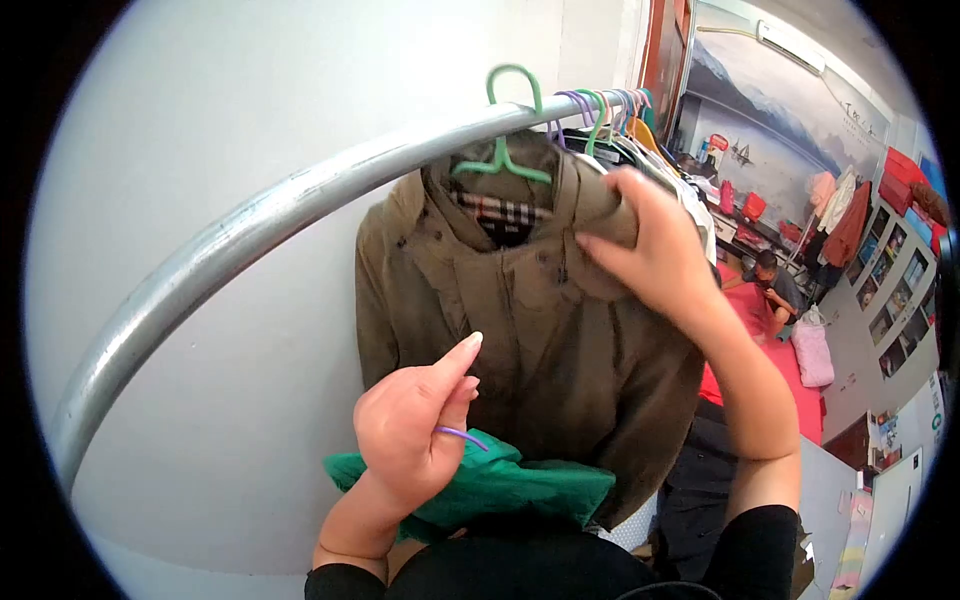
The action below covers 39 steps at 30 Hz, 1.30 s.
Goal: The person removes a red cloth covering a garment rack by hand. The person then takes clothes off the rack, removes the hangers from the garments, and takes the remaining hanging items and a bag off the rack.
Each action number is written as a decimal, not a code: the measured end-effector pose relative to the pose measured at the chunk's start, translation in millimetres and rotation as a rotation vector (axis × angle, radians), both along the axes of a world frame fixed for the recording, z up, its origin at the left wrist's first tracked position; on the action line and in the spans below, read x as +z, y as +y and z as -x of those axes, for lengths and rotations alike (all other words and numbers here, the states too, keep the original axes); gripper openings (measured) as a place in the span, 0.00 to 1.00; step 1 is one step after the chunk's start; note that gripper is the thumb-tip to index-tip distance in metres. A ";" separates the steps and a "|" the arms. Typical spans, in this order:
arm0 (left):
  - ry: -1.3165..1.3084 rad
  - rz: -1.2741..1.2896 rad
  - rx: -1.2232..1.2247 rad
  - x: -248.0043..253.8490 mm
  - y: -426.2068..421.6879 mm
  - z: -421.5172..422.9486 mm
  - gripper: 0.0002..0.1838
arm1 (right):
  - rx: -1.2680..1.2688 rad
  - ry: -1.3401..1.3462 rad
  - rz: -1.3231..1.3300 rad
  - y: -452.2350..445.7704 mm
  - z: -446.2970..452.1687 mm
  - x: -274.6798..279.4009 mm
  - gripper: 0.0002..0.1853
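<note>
An olive-green jacket (510,320) with a checked lining at the neck hangs from a green hanger (500,163), hooked over the metal rail. My right hand (660,245) pinches the jacket's collar on its right side, thumb in front and fingers behind. In front of the jacket's lower half, my left hand (412,430) is closed around a purple hanger (463,436), of which only a bit of hook shows. A bright green garment (545,492) lies just below and behind that hand; whether it hangs on the purple hanger is hidden.
The curved metal rail (250,215) runs from lower left to the back, with several clothes on coloured hangers (597,115) farther along. At right, a person (775,290) sits by a red-covered surface (750,310). A pink bag (812,350) and a cabinet (890,290) stand beyond.
</note>
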<state>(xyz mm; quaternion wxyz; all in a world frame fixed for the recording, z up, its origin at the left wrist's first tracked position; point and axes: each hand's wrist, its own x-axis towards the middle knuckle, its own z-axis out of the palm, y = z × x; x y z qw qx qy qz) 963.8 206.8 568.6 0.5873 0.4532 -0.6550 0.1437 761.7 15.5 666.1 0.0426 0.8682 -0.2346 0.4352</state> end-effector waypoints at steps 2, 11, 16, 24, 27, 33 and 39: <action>-0.080 -0.009 0.065 2.4 1.0 -0.8 0.22 | -0.026 0.012 0.000 5.2 -7.7 28.5 0.27; -0.114 0.101 0.497 9.0 2.8 -18.5 0.35 | 0.306 0.151 -0.162 42.7 -31.0 -53.6 0.26; 0.083 0.059 0.227 -8.0 1.4 -24.5 0.38 | 0.390 0.309 -0.274 109.8 0.9 -66.4 0.23; 0.020 0.043 0.117 -22.2 3.2 -5.8 0.17 | -0.260 0.101 0.270 39.8 17.0 -22.2 0.30; -0.061 0.017 0.041 -26.8 7.2 -4.2 0.24 | -0.459 0.189 0.066 -9.2 13.8 -37.4 0.27; -0.004 0.072 0.124 -19.9 15.7 -5.2 0.15 | -0.168 -0.052 0.098 -29.4 -2.8 -25.2 0.14; 0.028 -0.035 0.057 -15.3 25.5 3.4 0.15 | -0.038 -0.046 0.078 -34.5 -45.9 -7.5 0.10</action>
